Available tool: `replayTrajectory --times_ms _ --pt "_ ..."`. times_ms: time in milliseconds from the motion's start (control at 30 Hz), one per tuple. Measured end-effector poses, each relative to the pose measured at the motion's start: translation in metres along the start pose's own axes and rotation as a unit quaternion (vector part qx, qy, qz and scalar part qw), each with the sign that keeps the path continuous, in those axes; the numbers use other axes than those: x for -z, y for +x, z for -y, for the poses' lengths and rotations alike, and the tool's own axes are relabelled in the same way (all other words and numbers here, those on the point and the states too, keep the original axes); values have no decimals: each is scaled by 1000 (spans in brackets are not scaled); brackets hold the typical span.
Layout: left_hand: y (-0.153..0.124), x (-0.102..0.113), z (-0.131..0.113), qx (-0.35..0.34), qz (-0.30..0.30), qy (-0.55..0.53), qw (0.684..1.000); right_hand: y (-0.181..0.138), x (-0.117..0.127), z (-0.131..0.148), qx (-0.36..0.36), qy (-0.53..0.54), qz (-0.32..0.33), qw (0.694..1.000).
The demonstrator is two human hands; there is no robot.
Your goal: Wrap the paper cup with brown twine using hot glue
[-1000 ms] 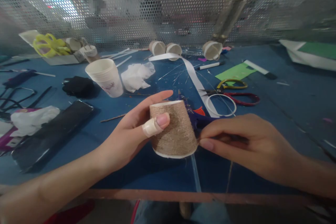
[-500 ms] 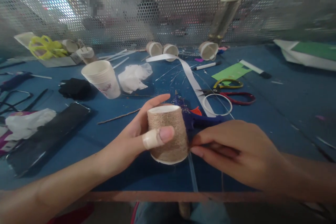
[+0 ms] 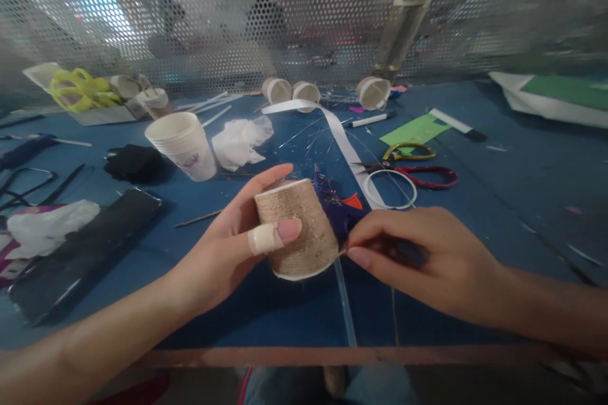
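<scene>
My left hand (image 3: 242, 234), a bandage round its thumb, is closed on a paper cup (image 3: 304, 228) wrapped in brown twine. The cup is tilted, and a thin white edge shows at its top and bottom. At the cup's lower right, my right hand (image 3: 418, 259) pinches the twine (image 3: 342, 249) between thumb and forefinger. A loose length of it hangs down below that hand. Just behind the cup lies a blue glue gun (image 3: 338, 215) with an orange trigger, partly hidden by the cup and my right hand. A clear glue stick (image 3: 345, 304) reaches toward the table's front edge.
Scissors (image 3: 408, 168) and a white ring (image 3: 390, 190) lie behind my right hand, beside a white paper strip (image 3: 337, 133). Stacked paper cups (image 3: 183, 145), crumpled white plastic (image 3: 242, 140) and a black pouch (image 3: 85, 253) are on the left. Twine-wrapped cups (image 3: 306, 95) lie along the mesh screen.
The cup has moved slightly left and up and tipped over to the left. The right hand has drawn a little away from it, and a short stretch of twine now shows between them.
</scene>
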State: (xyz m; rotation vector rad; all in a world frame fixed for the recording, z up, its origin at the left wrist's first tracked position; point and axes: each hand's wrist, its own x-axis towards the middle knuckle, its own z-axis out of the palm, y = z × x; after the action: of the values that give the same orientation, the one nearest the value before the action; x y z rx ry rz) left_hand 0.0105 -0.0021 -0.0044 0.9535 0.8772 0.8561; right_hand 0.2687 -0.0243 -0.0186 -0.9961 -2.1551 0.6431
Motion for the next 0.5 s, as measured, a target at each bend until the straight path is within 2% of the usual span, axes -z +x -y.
replayTrajectory --times_ms 167,300,500 --pt "-3 -2 -7 -2 -22 -18 1000 1 5 1 21 16 62 998" --pt "-2 -3 -9 8 -15 -13 1000 -1 6 0 49 25 108 993" --pt "3 2 -6 16 -10 -20 1000 0 8 -1 26 3 99 995"
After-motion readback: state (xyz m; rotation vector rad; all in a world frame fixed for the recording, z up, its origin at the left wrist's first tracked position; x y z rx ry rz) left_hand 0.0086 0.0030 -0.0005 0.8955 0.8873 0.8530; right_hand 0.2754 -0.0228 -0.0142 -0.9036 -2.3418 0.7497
